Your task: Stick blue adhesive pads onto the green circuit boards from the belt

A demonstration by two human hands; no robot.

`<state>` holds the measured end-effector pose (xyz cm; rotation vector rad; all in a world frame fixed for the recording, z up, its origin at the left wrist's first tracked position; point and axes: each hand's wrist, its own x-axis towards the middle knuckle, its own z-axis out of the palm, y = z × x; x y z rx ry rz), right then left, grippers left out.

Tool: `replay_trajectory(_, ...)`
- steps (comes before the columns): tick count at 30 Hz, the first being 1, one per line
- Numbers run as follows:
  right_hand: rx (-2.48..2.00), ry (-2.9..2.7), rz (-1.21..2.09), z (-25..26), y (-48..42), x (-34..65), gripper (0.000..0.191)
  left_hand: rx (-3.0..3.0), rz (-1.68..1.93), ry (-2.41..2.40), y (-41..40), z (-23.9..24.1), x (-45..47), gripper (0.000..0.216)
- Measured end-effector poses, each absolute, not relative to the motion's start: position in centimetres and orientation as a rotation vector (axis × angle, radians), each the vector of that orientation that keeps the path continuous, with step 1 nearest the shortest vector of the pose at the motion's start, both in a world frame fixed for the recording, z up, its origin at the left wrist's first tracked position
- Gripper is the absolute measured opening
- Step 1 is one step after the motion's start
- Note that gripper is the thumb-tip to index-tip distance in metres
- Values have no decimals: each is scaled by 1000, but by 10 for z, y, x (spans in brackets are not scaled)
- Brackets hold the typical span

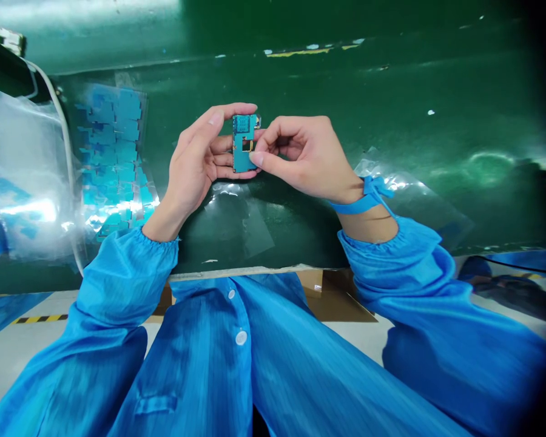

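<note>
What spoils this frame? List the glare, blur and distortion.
Head view: glare burns out the plastic bags at left; the blue sleeves smear with blur near the bottom; the right edge darkens; the green bench bows; the circuit board in both hands stays sharp.

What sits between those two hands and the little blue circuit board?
Nothing visible does. The left hand already holds the circuit board from behind, and the right hand pinches its right edge with its fingers. Clear film lies below on the green table.
</note>
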<state>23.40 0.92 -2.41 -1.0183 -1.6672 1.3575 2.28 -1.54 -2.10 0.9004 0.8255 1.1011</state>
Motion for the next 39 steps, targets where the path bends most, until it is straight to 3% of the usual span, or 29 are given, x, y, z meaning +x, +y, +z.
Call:
replay_trajectory(19,-992,-1690,1382,-29,13,237,35,929,1085,874,-17,-19,23,35)
replay_trajectory(26,-979,-1757,1333,-26,13,236,25,991,1033,904,-19,-17,20,57)
replay_trajectory(39,-881,-1662,1262,-29,20,237,54,1154,1207,880,-13,-30,15,77)
